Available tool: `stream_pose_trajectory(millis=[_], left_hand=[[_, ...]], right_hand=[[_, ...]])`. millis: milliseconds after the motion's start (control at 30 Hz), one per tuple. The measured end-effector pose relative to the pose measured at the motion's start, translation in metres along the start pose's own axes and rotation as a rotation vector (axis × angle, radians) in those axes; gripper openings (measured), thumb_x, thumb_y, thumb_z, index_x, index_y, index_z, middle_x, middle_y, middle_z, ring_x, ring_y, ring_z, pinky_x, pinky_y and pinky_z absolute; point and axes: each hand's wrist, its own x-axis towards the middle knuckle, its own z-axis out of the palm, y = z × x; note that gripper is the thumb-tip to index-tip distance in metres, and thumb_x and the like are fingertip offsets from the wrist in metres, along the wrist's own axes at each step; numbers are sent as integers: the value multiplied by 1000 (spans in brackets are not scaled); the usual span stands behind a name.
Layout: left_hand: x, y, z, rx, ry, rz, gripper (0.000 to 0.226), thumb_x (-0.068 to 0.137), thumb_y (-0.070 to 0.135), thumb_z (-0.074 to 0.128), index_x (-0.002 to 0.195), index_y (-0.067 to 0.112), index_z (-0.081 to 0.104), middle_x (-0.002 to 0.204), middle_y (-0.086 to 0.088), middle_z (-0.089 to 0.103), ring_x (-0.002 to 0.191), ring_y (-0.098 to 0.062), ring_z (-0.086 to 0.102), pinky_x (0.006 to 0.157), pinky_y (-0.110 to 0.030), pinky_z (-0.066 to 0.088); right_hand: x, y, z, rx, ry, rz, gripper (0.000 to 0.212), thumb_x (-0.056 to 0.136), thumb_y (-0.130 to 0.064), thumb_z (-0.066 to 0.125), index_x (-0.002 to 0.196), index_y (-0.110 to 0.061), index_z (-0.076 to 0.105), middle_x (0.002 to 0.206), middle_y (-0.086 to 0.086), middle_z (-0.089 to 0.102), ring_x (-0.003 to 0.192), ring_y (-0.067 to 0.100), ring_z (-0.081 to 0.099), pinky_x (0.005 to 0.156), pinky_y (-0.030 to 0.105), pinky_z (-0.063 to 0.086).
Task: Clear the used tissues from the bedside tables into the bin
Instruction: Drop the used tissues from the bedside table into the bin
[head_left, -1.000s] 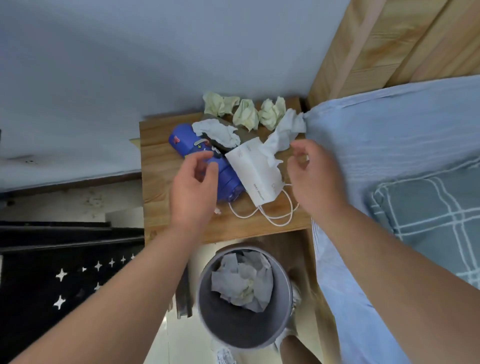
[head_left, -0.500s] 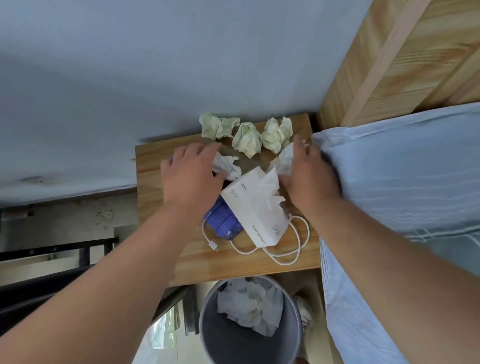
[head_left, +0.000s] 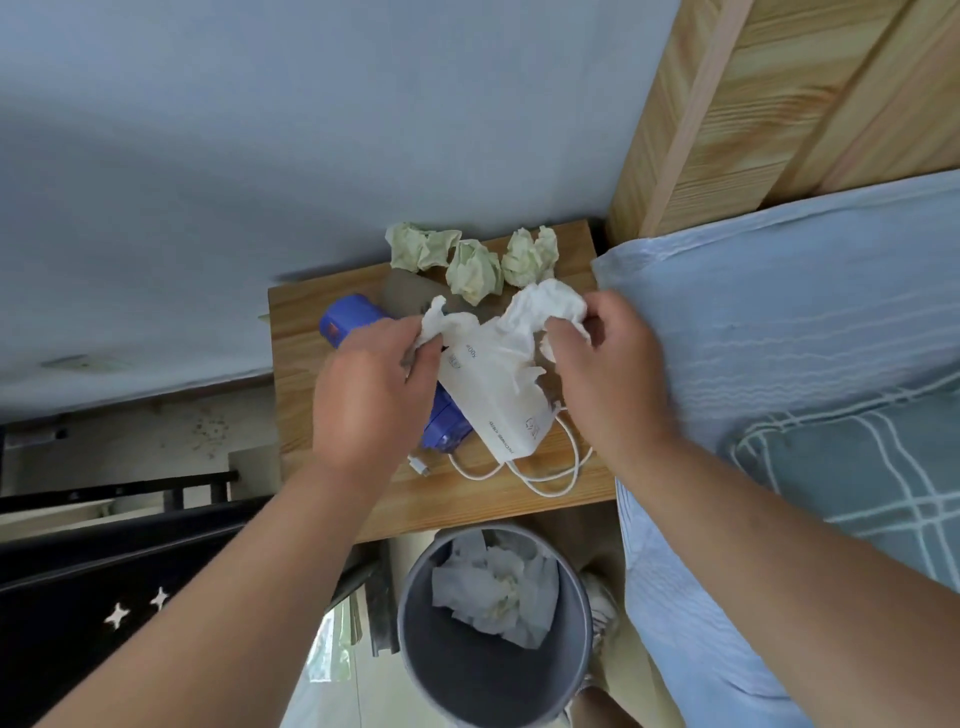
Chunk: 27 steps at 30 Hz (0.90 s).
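Mid-frame, the left hand (head_left: 370, 400) pinched a white tissue (head_left: 438, 323) and the right hand (head_left: 609, 379) gripped a second tissue (head_left: 545, 307) over the tissue pack (head_left: 498, 408), its small print too blurry to read.

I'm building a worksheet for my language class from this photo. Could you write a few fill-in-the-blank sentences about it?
1. At the back of the wooden bedside table lie ____ pale green crumpled tissues.
2. The left hand pinches one crumpled tissue, and the right hand grips a second crumpled tissue; both are ____ in colour.
3. The round grey bin on the floor by the table holds crumpled white ____.

Missing words: three; white; tissues.
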Motion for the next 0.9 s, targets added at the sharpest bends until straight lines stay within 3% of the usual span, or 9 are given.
stream_pose_trajectory(millis=[67, 200, 300, 367, 533, 600, 667, 800, 900], left_hand=[[-28, 2, -5, -124, 9, -85, 40, 102, 38, 55, 65, 35, 39, 59, 10, 46, 54, -12, 40, 50, -30, 30], [-98, -10, -4, -215, -55, -57, 41, 102, 36, 57, 66, 40, 38, 65, 18, 49, 56, -5, 44, 50, -17, 33], [-161, -34, 17, -245, -147, -204, 38, 101, 46, 54, 70, 27, 42, 62, 7, 45, 56, -13, 41, 52, -21, 33], [-199, -51, 36, -246, -253, -333, 34, 101, 50, 53, 78, 24, 54, 63, 4, 55, 59, -15, 50, 57, -31, 43], [-266, -95, 86, -259, -588, -666, 26, 103, 47, 51, 100, 28, 68, 88, 4, 74, 79, -16, 73, 79, -42, 63], [-282, -111, 101, -274, -657, -717, 21, 101, 42, 56, 100, 25, 69, 87, 1, 75, 79, -20, 75, 80, -47, 65], [-292, -123, 114, -309, -687, -764, 21, 97, 36, 64, 112, 22, 71, 93, -2, 76, 84, -23, 76, 81, -50, 66], [-298, -137, 128, -436, -682, -901, 43, 95, 24, 73, 137, 20, 64, 124, 0, 70, 84, -16, 70, 68, -39, 68], [-300, -134, 127, -440, -699, -876, 46, 96, 27, 71, 141, 24, 60, 124, 2, 62, 86, -13, 65, 81, -45, 66]], right_hand=[[-29, 0, -10, 63, 20, 7, 5, 91, -35, 64, 93, -31, 65, 83, -15, 71, 74, 2, 65, 56, 11, 47], [-93, 21, -23, 188, -9, 64, 6, 89, -26, 64, 83, -25, 65, 73, -5, 67, 56, -1, 52, 48, 8, 39], [-150, 55, -16, 107, -98, 114, 8, 87, -30, 61, 82, -24, 64, 73, 0, 63, 56, 1, 49, 49, 11, 40], [-185, 84, -8, -32, -163, 174, 11, 86, -38, 57, 82, -30, 62, 72, -8, 64, 59, 2, 55, 50, 14, 43], [-244, 156, 22, -279, -252, 309, 22, 91, -48, 48, 85, -31, 60, 74, -12, 67, 73, 6, 64, 54, 24, 43], [-257, 180, 37, -359, -294, 355, 20, 97, -45, 48, 92, -31, 61, 81, -12, 68, 81, 12, 66, 60, 28, 45], [-263, 203, 52, -442, -374, 397, 23, 101, -45, 48, 103, -26, 61, 93, -4, 71, 92, 23, 69, 71, 34, 51], [-259, 222, 65, -518, -511, 506, 59, 98, -60, 48, 140, -20, 55, 122, 5, 70, 113, 29, 66, 88, 38, 52], [-254, 220, 63, -541, -547, 518, 65, 96, -64, 45, 144, -21, 52, 127, 4, 70, 115, 27, 66, 91, 40, 54]])
